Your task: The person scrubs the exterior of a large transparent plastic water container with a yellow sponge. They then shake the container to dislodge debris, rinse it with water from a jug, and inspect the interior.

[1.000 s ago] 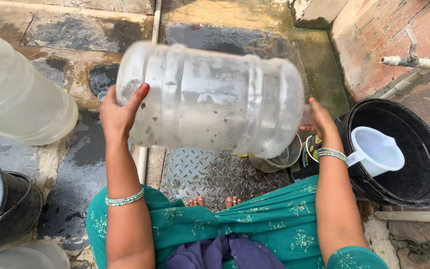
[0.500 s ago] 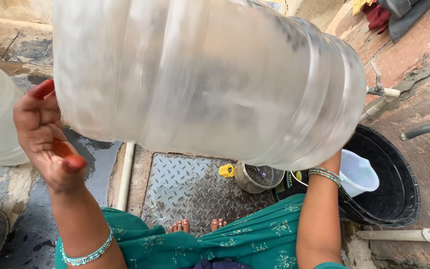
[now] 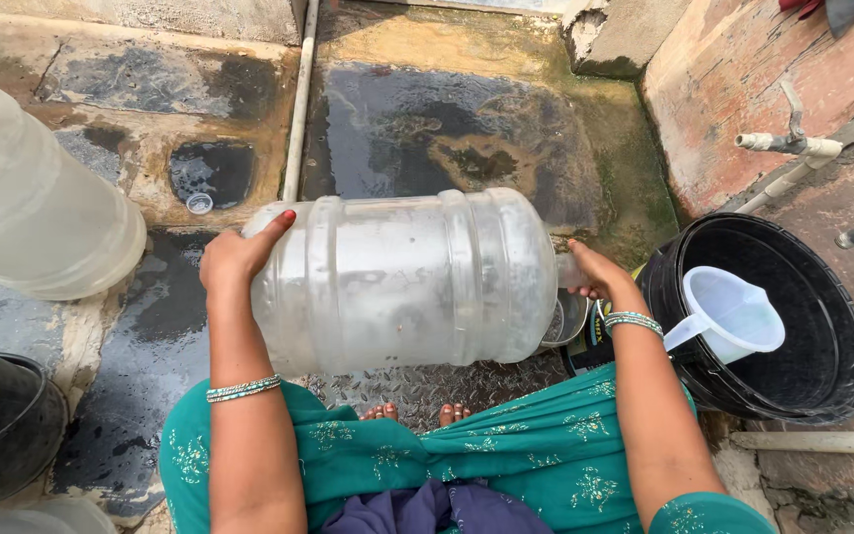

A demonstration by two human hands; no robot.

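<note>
A large clear plastic water jug lies on its side in front of me, held level above a metal grate. My left hand presses flat against its base end on the left. My right hand grips the neck end on the right. Just under the neck sits a small steel bowl, partly hidden by the jug. My bare toes show below the jug, above my green garment.
A second big clear jug stands at the left. A black bucket at the right holds a white plastic mug. A tap juts from the brick wall. A dark bucket sits bottom left. The stone floor is wet.
The jug has come down from close in front of the camera to a lower, level position over the grate. My left hand has moved from beside it to flat on its base.
</note>
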